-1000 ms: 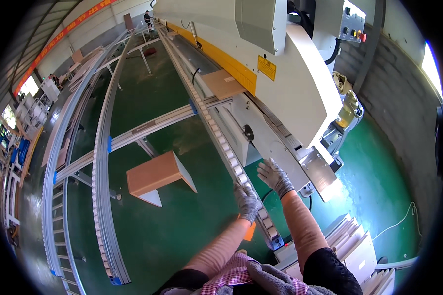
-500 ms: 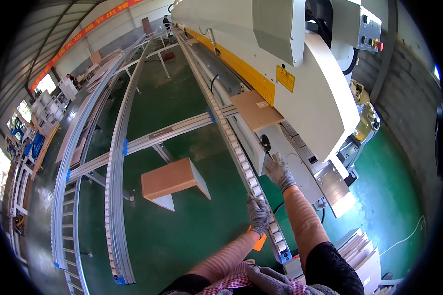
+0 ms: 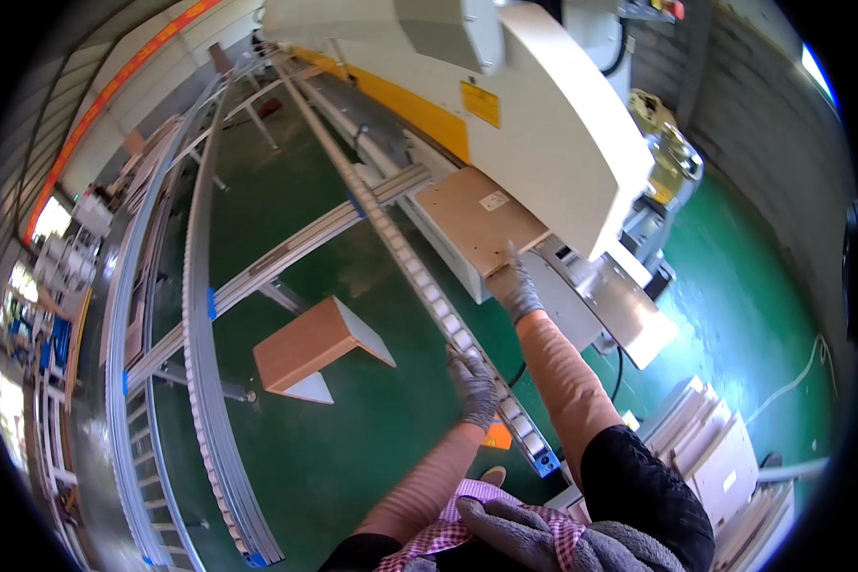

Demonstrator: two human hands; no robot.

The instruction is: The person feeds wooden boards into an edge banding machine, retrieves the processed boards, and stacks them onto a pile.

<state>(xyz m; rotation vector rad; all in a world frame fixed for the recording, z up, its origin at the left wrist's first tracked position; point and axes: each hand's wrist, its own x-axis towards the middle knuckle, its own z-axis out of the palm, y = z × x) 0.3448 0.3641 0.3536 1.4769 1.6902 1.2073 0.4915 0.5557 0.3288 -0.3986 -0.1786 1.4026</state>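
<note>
The right hand (image 3: 515,289), fingers spread flat, touches the near edge of the wooden board (image 3: 475,217) at the machine (image 3: 534,114), steadying it; the left hand (image 3: 474,386) rests open on the roller rail (image 3: 419,276).

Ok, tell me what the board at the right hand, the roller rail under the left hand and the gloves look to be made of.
Board: likely wood-based panel, matte tan face, flat and even, with a small pale label.
Roller rail: looks like metal, silvery grey with a dull sheen, and a row of pale rollers, possibly plastic.
Gloves on the left hand and right hand: knitted fabric, mottled grey, soft and ribbed at the cuff.
</note>
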